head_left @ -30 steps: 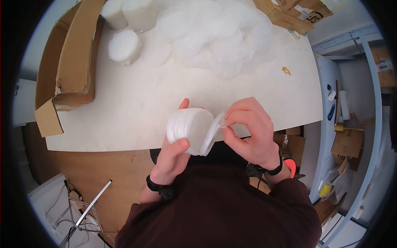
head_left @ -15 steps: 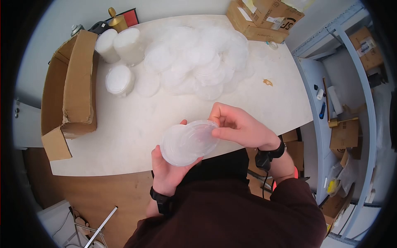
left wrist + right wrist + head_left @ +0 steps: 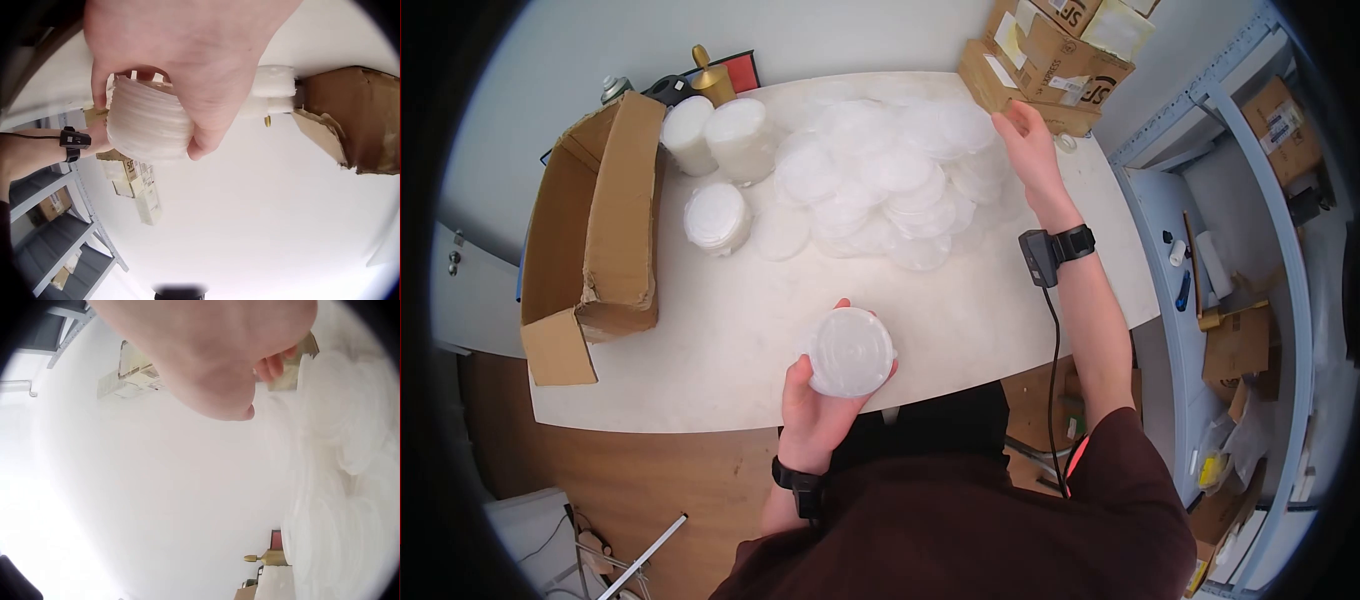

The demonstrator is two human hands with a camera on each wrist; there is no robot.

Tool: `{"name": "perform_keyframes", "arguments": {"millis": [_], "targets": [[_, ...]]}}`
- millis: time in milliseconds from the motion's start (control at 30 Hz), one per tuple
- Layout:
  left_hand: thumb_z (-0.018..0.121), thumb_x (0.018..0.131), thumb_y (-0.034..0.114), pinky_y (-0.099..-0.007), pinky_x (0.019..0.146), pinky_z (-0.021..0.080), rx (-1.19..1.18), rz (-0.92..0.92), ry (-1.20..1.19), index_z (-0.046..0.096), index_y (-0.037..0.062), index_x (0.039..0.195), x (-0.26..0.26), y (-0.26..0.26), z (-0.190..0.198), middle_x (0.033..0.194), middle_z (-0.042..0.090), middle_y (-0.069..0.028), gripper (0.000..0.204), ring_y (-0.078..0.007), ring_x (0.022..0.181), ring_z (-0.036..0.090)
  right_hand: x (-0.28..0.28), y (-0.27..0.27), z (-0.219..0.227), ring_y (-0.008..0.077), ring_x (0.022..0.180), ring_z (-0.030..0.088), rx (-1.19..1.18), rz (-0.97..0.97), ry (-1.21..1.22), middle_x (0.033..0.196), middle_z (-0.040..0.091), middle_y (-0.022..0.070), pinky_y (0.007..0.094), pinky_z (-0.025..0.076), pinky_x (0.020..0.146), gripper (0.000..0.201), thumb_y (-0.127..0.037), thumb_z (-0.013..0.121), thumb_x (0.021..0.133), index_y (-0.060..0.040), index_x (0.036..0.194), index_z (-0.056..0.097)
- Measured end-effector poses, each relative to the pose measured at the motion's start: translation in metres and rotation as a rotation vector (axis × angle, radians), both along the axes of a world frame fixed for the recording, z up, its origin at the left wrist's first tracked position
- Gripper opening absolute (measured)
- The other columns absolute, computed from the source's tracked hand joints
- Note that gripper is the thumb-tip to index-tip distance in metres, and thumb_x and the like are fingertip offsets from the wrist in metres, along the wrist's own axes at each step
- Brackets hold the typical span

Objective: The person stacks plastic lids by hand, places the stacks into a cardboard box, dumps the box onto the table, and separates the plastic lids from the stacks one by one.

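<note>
My left hand (image 3: 820, 412) grips a stack of round translucent plastic lids (image 3: 852, 352) near the table's front edge, its thumb along one side. From the left wrist view, the ridged edges of the stacked lids (image 3: 150, 122) show between thumb and fingers. Reaching out to the far right, my right hand (image 3: 1037, 165) has loosely bent fingers with nothing seen in them. It is beside the right end of a loose heap of similar lids (image 3: 880, 180). In the right wrist view the heap (image 3: 337, 487) lies to the right of that hand (image 3: 219, 362).
Three upright stacks of lids, one a short stack (image 3: 717, 217), stand left of the heap. An open cardboard box (image 3: 620, 210) takes up the table's left side. More cartons (image 3: 1050, 75) are piled at the back right, and a metal shelf (image 3: 1170, 230) stands right of the table.
My right hand has left the stack, where it held a lid at the edge, and moved far out to the right by the heap. My left hand still holds the stack, now with its top face up.
</note>
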State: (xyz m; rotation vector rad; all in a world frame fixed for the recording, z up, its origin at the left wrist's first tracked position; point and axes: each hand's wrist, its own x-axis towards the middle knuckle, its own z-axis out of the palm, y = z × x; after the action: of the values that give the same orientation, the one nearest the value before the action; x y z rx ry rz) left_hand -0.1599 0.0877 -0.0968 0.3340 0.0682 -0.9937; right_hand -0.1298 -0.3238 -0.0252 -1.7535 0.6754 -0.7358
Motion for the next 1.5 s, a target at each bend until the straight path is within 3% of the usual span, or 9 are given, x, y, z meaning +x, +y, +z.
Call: {"name": "perform_keyframes", "arguments": {"millis": [67, 167, 333, 633, 900, 1033, 1233, 1400, 1500], "targets": [[0.089, 0.088, 0.045, -0.0601, 0.123, 0.045, 0.020, -0.001, -0.037, 0.032, 0.0133, 0.174, 0.000, 0.001, 0.001, 0.167, 0.047, -0.0158, 0.108, -0.0368, 0.156, 0.046, -0.003, 0.005, -0.012, 0.0245, 0.138, 0.062, -0.351, -0.139, 0.044, 0.147, 0.068, 0.0158, 0.0378, 0.048, 0.116, 0.057, -0.024, 0.073, 0.108, 0.0009, 0.156, 0.055], [0.087, 0.089, 0.046, -0.0574, 0.126, 0.042, 0.123, 0.028, -0.103, 0.027, 0.0137, 0.176, -0.006, 0.006, 0.005, 0.169, 0.046, -0.0151, 0.111, -0.0348, 0.157, 0.046, -0.052, 0.086, 0.014, 0.0250, 0.139, 0.062, -0.132, 0.280, -0.060, 0.148, 0.067, 0.0138, 0.0401, 0.048, 0.116, 0.050, -0.015, 0.072, 0.106, -0.0006, 0.152, 0.059], [0.085, 0.090, 0.049, -0.0521, 0.129, 0.039, 0.251, 0.028, -0.285, 0.014, 0.0124, 0.180, -0.014, -0.006, 0.019, 0.169, 0.045, -0.0119, 0.121, -0.0309, 0.157, 0.045, -0.121, 0.200, 0.011, 0.0390, 0.153, 0.050, -0.442, 0.925, 0.071, 0.165, 0.053, 0.0185, 0.0514, 0.042, 0.125, 0.092, -0.021, 0.100, 0.076, -0.0102, 0.157, 0.058], [0.088, 0.092, 0.038, -0.0512, 0.131, 0.036, 0.172, -0.013, -0.333, 0.009, 0.0114, 0.180, -0.014, -0.001, 0.012, 0.170, 0.044, -0.0138, 0.122, -0.0307, 0.159, 0.042, -0.136, 0.202, -0.010, 0.0395, 0.143, 0.060, -0.186, 0.813, 0.073, 0.160, 0.058, 0.0198, 0.0475, 0.053, 0.115, 0.063, -0.009, 0.085, 0.091, -0.0061, 0.150, 0.064], [0.091, 0.083, 0.055, -0.0515, 0.129, 0.040, 0.252, -0.035, -0.339, 0.017, 0.0100, 0.179, -0.013, -0.002, 0.011, 0.172, 0.043, -0.0169, 0.129, -0.0317, 0.158, 0.044, -0.075, 0.106, 0.019, 0.0361, 0.100, 0.074, -0.582, 0.169, -0.069, 0.114, 0.078, 0.0182, 0.0393, 0.057, 0.090, 0.024, -0.011, 0.069, 0.106, 0.0006, 0.127, 0.074], [0.091, 0.083, 0.055, -0.0513, 0.129, 0.041, 0.247, -0.035, -0.340, 0.019, 0.0101, 0.179, -0.013, -0.004, 0.013, 0.173, 0.043, -0.0168, 0.128, -0.0317, 0.159, 0.044, -0.013, 0.028, 0.015, 0.0358, 0.111, 0.072, -0.958, -0.021, -0.011, 0.117, 0.078, 0.0178, 0.0431, 0.057, 0.095, 0.027, -0.020, 0.069, 0.108, -0.0032, 0.128, 0.077], [0.092, 0.083, 0.054, -0.0521, 0.129, 0.040, 0.236, -0.037, -0.344, 0.020, 0.0099, 0.179, -0.013, -0.002, 0.009, 0.173, 0.043, -0.0157, 0.127, -0.0318, 0.159, 0.044, 0.012, 0.018, 0.010, 0.0368, 0.130, 0.065, -0.973, 0.161, 0.341, 0.128, 0.077, 0.0169, 0.0479, 0.052, 0.111, 0.040, -0.037, 0.072, 0.105, -0.0056, 0.130, 0.077], [0.092, 0.084, 0.051, -0.0523, 0.129, 0.040, 0.238, -0.042, -0.326, 0.017, 0.0106, 0.179, -0.010, -0.003, 0.011, 0.171, 0.044, -0.0156, 0.128, -0.0318, 0.159, 0.044, -0.025, 0.058, 0.021, 0.0374, 0.139, 0.061, -0.942, 0.201, 0.198, 0.142, 0.071, 0.0179, 0.0468, 0.049, 0.118, 0.047, -0.037, 0.078, 0.101, -0.0053, 0.135, 0.074], [0.094, 0.085, 0.044, -0.0508, 0.129, 0.038, 0.243, -0.032, -0.386, 0.011, 0.0104, 0.180, -0.014, -0.006, 0.007, 0.171, 0.043, -0.0144, 0.130, -0.0304, 0.159, 0.043, -0.080, 0.126, 0.045, 0.0373, 0.138, 0.061, -0.720, 0.607, 0.134, 0.144, 0.069, 0.0171, 0.0473, 0.052, 0.114, 0.059, -0.023, 0.091, 0.086, -0.0064, 0.139, 0.072]]}}
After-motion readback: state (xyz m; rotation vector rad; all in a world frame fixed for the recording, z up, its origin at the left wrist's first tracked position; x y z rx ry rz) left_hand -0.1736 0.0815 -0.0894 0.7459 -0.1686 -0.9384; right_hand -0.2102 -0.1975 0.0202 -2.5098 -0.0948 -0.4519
